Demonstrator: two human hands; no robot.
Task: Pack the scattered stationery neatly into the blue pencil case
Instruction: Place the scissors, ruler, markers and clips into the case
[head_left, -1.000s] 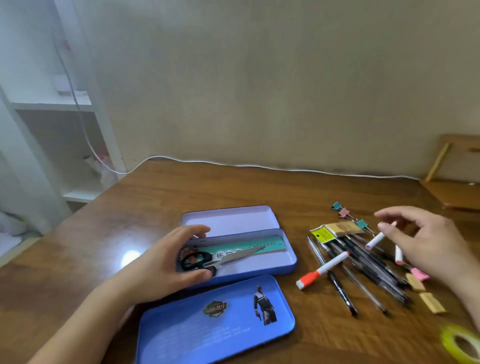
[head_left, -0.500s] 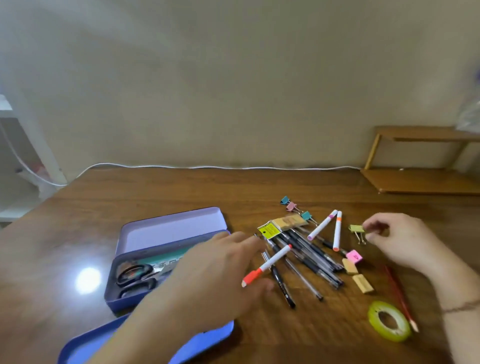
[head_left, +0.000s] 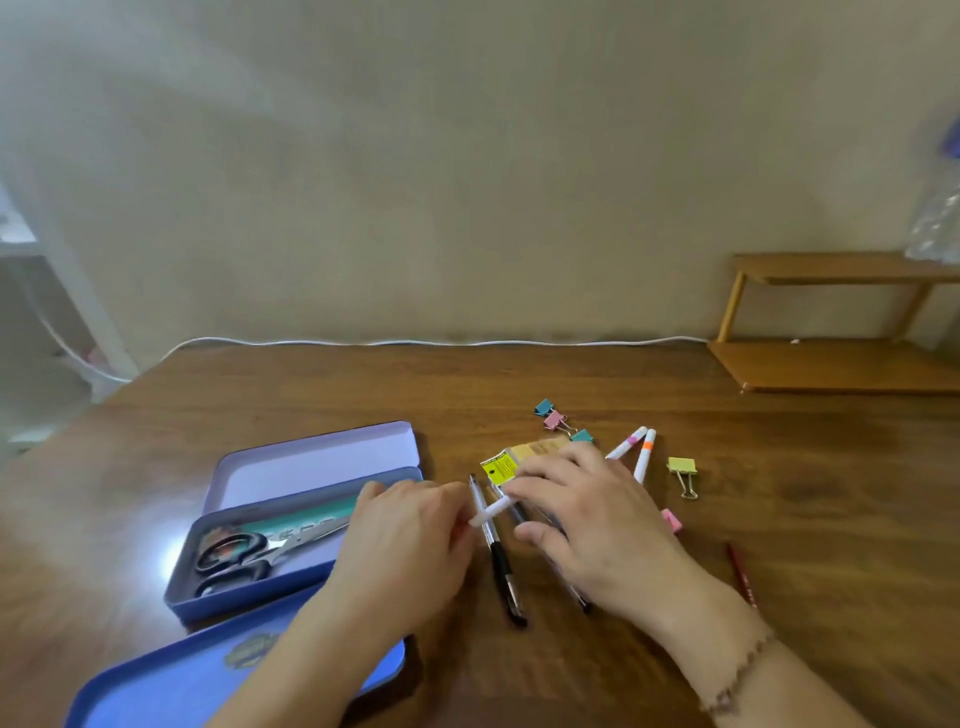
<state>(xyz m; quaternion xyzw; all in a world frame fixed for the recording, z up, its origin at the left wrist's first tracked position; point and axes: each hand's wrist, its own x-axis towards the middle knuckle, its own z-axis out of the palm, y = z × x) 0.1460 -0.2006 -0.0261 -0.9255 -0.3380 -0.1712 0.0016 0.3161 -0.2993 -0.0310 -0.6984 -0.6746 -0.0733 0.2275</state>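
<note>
Gathering pens for the case
Left hand (head_left: 410, 540) pinches the white marker (head_left: 493, 510); right hand (head_left: 587, 514) (fingers loosely spread) rests on the pens (head_left: 501, 566), to collect them.

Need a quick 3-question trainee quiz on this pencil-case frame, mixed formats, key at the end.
1. True or false: the scissors lie inside the blue pencil case.
2. Which lies farthest right on the table? A) teal binder clip B) yellow binder clip C) black pen
3. Fill in: both hands, left and right, meet over the ___ marker.

Key: 1 true; 2 B; 3 white
</note>
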